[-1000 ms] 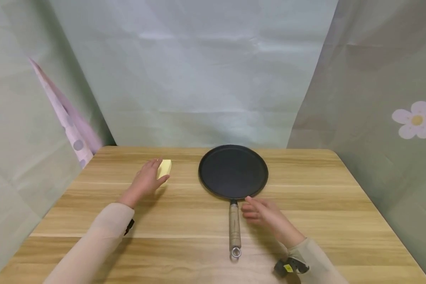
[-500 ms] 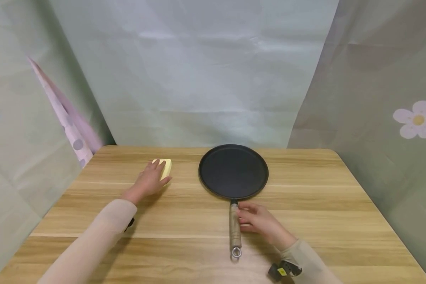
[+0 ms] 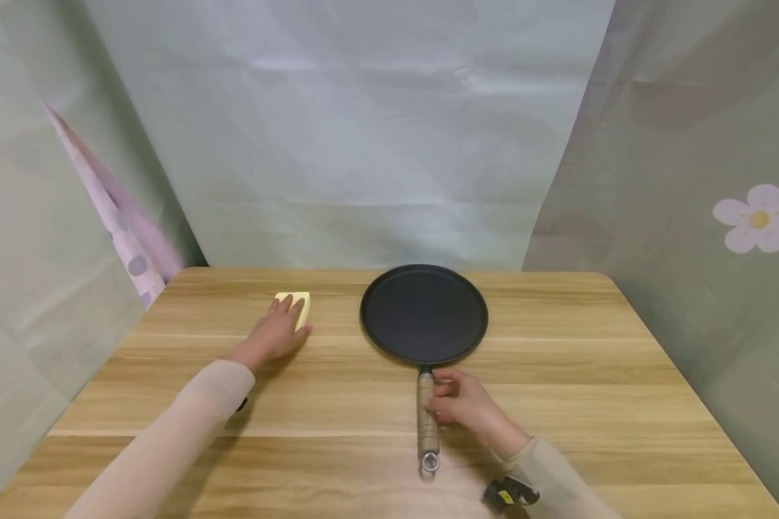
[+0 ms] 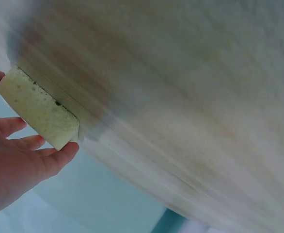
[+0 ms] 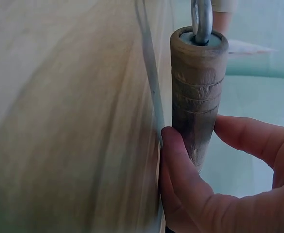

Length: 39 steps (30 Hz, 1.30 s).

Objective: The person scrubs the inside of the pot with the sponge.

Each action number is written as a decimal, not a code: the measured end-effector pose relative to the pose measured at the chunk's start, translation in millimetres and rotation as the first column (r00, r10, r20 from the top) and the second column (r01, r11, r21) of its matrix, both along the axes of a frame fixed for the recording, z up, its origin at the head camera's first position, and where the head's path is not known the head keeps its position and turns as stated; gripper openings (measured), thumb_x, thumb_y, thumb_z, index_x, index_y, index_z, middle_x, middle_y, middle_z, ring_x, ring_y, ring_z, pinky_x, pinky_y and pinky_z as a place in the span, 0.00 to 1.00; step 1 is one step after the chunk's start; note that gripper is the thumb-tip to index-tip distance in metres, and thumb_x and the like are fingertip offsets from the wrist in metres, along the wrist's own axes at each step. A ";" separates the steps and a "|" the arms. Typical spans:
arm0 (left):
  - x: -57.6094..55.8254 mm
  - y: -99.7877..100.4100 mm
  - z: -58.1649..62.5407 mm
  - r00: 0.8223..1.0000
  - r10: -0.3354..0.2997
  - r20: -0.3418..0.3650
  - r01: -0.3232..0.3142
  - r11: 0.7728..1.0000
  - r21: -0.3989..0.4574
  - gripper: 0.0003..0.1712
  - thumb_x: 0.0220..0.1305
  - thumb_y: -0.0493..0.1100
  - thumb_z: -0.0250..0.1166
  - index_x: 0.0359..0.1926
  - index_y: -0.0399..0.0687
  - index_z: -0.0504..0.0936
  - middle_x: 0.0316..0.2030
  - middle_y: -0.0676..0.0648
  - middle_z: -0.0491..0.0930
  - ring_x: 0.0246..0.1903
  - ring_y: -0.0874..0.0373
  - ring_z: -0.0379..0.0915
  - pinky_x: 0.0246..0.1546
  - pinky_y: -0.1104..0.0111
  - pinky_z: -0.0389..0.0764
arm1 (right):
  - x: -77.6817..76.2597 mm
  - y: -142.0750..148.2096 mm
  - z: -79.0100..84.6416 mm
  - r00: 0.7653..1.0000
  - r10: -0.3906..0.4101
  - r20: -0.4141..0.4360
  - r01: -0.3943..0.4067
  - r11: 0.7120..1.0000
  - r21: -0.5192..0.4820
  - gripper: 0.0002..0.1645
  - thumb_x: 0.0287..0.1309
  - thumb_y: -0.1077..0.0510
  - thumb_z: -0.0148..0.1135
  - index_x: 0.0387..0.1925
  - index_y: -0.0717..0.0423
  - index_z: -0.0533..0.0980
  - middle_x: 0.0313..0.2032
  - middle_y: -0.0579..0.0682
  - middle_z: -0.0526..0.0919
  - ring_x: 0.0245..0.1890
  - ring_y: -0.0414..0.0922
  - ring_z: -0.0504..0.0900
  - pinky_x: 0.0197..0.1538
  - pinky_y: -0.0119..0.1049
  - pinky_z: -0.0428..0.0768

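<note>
On the left part of the table lies a pale yellow sponge (image 3: pixel 306 307), partly covered by my left hand (image 3: pixel 275 336). The left wrist view shows the fingers and thumb around the sponge (image 4: pixel 38 108), touching its top and ends; its porous side has a few dark specks. A flat black frying pan (image 3: pixel 424 313) rests in the middle, its wooden handle (image 3: pixel 428 435) pointing toward me. My right hand (image 3: pixel 472 409) holds this handle from the right, thumb on one side and fingers on the other, as the right wrist view confirms at the handle (image 5: pixel 198 82).
The wooden table (image 3: pixel 578 346) has its far edge just behind the pan. Pale green curtain (image 3: pixel 363 144) hangs behind and at both sides. A metal hanging ring (image 3: pixel 430 461) ends the pan handle.
My right hand has moved from beside the pan's rim down and left onto the handle and taken hold of it. My left fingers have settled further over the sponge.
</note>
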State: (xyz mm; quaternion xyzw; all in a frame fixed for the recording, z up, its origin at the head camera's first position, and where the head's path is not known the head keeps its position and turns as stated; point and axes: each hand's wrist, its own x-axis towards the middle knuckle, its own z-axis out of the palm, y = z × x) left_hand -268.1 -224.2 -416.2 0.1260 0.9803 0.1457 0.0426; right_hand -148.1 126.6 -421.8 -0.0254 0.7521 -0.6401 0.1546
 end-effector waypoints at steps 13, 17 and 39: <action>0.2 2.2 -5.9 0.998 0.018 -0.052 -0.018 1.000 0.006 0.36 0.69 0.43 0.53 0.71 0.29 0.53 0.69 0.24 0.47 0.68 0.24 0.37 0.57 0.30 0.54 | -0.9 -2.3 -2.7 1.000 -0.015 0.002 0.015 1.000 0.020 0.37 0.47 0.72 0.68 0.58 0.76 0.63 0.37 0.60 0.75 0.32 0.46 0.78 0.37 0.43 0.84; 0.9 2.6 -7.6 0.998 0.017 -0.062 -0.016 1.000 0.015 0.36 0.68 0.42 0.53 0.71 0.29 0.54 0.69 0.24 0.47 0.67 0.24 0.38 0.57 0.30 0.53 | -0.6 -2.2 -2.4 1.000 -0.017 0.016 0.017 1.000 0.011 0.36 0.47 0.72 0.68 0.58 0.76 0.63 0.33 0.56 0.73 0.29 0.45 0.78 0.35 0.43 0.84; 1.3 18.3 -7.5 0.985 -0.048 -0.165 0.058 0.997 0.058 0.34 0.67 0.41 0.55 0.70 0.32 0.58 0.69 0.28 0.52 0.68 0.28 0.42 0.59 0.32 0.55 | -5.0 1.7 -4.6 0.997 0.013 0.075 -0.011 0.999 -0.031 0.31 0.50 0.70 0.67 0.54 0.74 0.64 0.31 0.56 0.75 0.26 0.44 0.80 0.34 0.45 0.84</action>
